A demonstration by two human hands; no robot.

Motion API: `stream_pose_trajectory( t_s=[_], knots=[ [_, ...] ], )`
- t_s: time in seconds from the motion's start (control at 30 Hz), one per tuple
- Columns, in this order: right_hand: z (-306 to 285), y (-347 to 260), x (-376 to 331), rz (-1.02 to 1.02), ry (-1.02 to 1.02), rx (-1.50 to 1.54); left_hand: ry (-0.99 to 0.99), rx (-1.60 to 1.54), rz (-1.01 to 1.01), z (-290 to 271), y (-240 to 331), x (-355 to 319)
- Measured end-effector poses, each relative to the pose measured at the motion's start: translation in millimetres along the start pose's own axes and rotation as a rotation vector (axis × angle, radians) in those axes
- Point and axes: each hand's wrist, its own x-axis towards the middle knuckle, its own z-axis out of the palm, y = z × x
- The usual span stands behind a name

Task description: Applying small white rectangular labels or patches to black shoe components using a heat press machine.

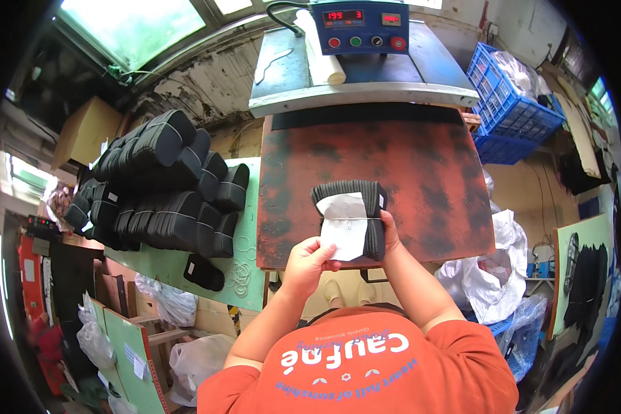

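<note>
I hold a stack of black shoe-sole-shaped fabric pieces [369, 200], bound with a thin band, over the reddish-brown press platen [421, 165]. My right hand [389, 234] grips the bundle from its right side and underneath. My left hand [309, 259] pinches the lower corner of a white paper slip [345, 224] lying on top of the bundle.
A heat press with a blue control box [360, 26] stands behind the platen. To the left, a green table [250, 228] carries a big pile of banded black bundles [159, 186] and loose rubber bands [241, 272]. Blue crates [507, 103] sit at the right, plastic bags [490, 276] below them.
</note>
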Motion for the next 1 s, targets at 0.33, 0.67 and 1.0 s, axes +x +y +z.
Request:
stream_pose_trajectory(
  t_s=[0.33,0.67,1.0],
  knots=[
    [-49,-61,-12,-0.381,0.180,-0.052,0.074,-0.005,-0.079,-34,-41,-38],
    [-49,-36,-6,-0.240,0.082,-0.174,1.223,-0.514,0.235,-265,-91,-117],
    [-72,-56,-6,-0.234,0.235,-0.154,1.436,-0.538,0.298,-336,-80,-130]
  ],
)
